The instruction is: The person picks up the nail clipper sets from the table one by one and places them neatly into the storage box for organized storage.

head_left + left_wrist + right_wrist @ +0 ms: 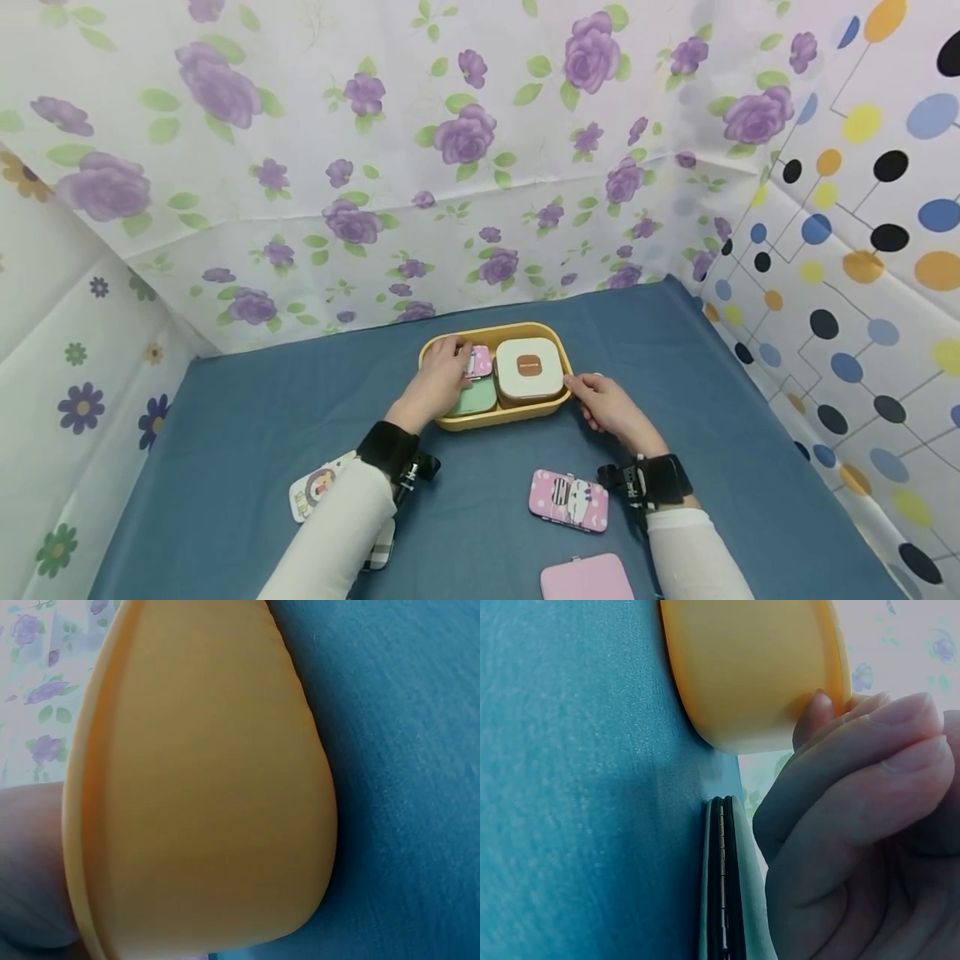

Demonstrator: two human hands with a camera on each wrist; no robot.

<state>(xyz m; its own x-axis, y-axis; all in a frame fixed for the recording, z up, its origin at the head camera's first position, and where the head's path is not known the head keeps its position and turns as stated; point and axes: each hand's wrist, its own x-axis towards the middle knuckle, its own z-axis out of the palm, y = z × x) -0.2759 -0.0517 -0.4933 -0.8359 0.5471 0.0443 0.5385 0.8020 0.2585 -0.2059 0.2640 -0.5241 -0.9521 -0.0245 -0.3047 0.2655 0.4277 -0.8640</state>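
A yellow oblong basket point(495, 422) stands near the back of the cloth. Over its left end is my left hand point(437, 379), whose fingers and thumb hold a small pink patterned case point(478, 362). Beneath that lies a mint-green case point(476, 398). A white square-lidded box point(529, 367) with a brown label fills the basket's right half. At the right end my right hand point(609, 407) pinches the rim, its other fingers curled. The left wrist view mostly has the basket's outer wall point(210, 780), which hides the left fingertips.
In front lie a pink cat-print case point(569, 500) and a plain pink case point(587, 578). A white picture case point(313, 490) and a checked case point(382, 546) are partly under my left arm. A pale green hinged case point(750, 900) lies beside my right hand. Patterned cloth walls surround the blue cloth.
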